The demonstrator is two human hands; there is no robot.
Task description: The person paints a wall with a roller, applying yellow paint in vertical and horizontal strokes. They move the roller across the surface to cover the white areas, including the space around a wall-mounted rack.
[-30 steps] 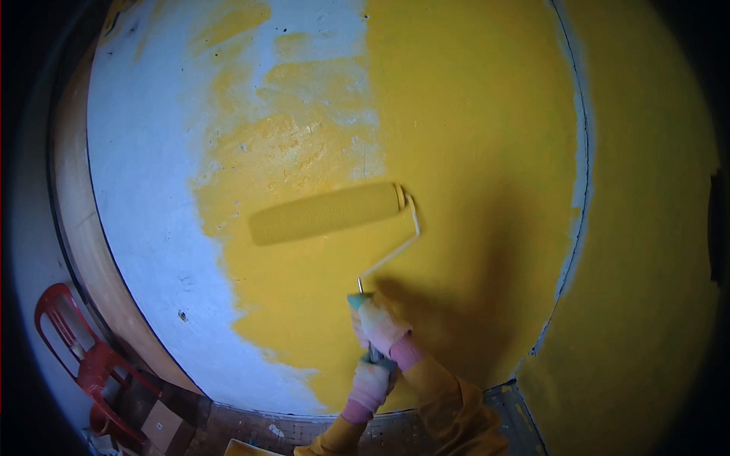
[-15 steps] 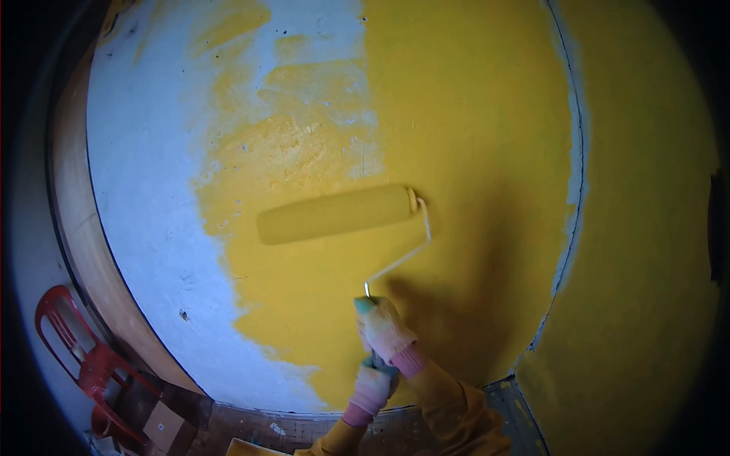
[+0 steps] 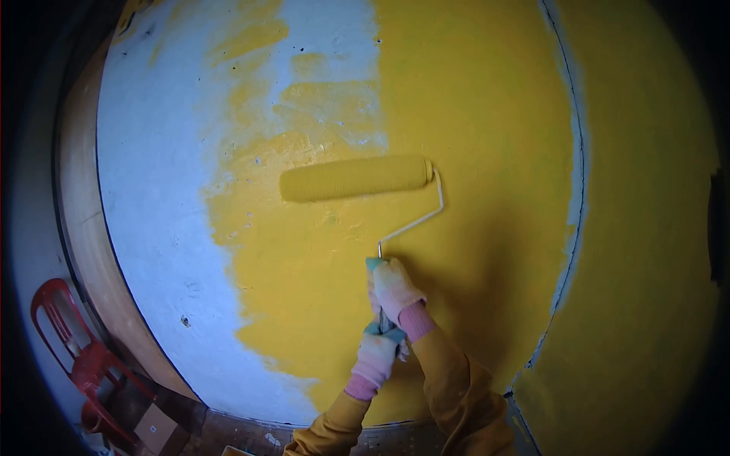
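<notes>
The person's right hand (image 3: 397,287) and left hand (image 3: 376,356) wear matching knitted gloves, pale cream blending into soft pink. Teal-green patches (image 3: 374,263) colour the finger ends. Each glove closes in a snug pink cuff, the right cuff (image 3: 415,321) ribbed and the left cuff (image 3: 360,387) of the same shade. Above them come long mustard-brown sleeves, plain and loose. The right sleeve (image 3: 455,374) bunches into deep folds; the left sleeve (image 3: 331,427) looks creased too, though the dim light probably dulls its colour.
</notes>
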